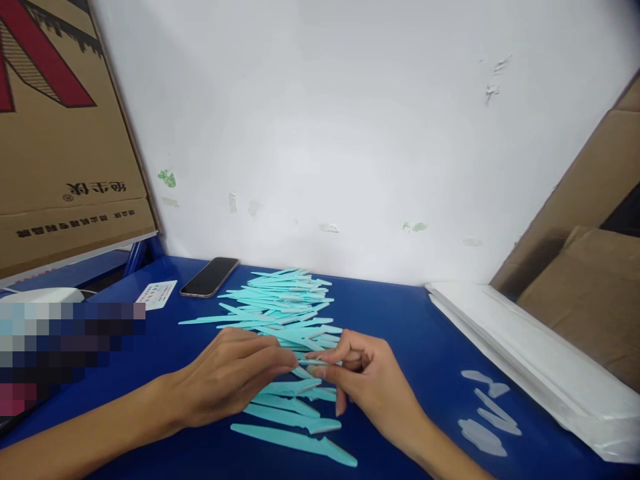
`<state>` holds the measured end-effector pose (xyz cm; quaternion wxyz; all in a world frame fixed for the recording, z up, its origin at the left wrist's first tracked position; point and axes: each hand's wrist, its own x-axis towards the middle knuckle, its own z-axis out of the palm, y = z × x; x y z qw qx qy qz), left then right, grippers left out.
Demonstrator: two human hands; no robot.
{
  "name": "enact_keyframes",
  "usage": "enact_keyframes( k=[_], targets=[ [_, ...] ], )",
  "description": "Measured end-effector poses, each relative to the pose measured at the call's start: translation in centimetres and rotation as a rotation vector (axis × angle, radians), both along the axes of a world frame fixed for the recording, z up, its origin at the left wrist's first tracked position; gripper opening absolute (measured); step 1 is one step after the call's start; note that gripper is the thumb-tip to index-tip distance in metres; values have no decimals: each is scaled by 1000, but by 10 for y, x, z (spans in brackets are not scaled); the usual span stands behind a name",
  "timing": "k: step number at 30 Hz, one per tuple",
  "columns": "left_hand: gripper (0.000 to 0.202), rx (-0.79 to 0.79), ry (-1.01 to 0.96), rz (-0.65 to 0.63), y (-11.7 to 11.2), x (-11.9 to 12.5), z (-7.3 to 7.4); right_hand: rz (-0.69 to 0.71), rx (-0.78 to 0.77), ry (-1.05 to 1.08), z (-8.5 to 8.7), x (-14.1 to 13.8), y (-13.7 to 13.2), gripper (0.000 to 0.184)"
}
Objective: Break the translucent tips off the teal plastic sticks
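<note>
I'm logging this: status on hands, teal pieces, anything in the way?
Right hand pinching teal piece; left hand close, grip unclear. More teal pieces around. Nothing visibly blocking.

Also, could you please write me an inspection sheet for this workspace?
Surface: blue tabletop, pale flat patches at right.
Job's things: turquoise knife-shaped pieces, heaped toward the wall and more spread out in front.
Clutter: phone, printed card, white package along the right side.
Hands: right hand pinches a turquoise piece; left hand is close beside it, its grip unclear.
Cables: what looks like a thin white one at far left.
Surroundings: marked white wall, printed carton left, brown cardboard right.
</note>
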<state>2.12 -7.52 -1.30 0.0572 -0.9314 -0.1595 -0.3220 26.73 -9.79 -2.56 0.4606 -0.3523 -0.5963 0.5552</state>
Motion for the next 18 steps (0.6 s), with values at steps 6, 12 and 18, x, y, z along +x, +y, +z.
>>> enact_keyframes(
  k=[6,12,18],
  targets=[
    [13,-35,-4,-35,-2,1,0,31,17,-36,1,2,-1,30],
    [26,79,-58,38,1,2,1,-57,217,-403,18,14,4,24],
    [21,42,-32,176,14,-2,-1,-36,367,-721,20,23,9,25]
  ],
)
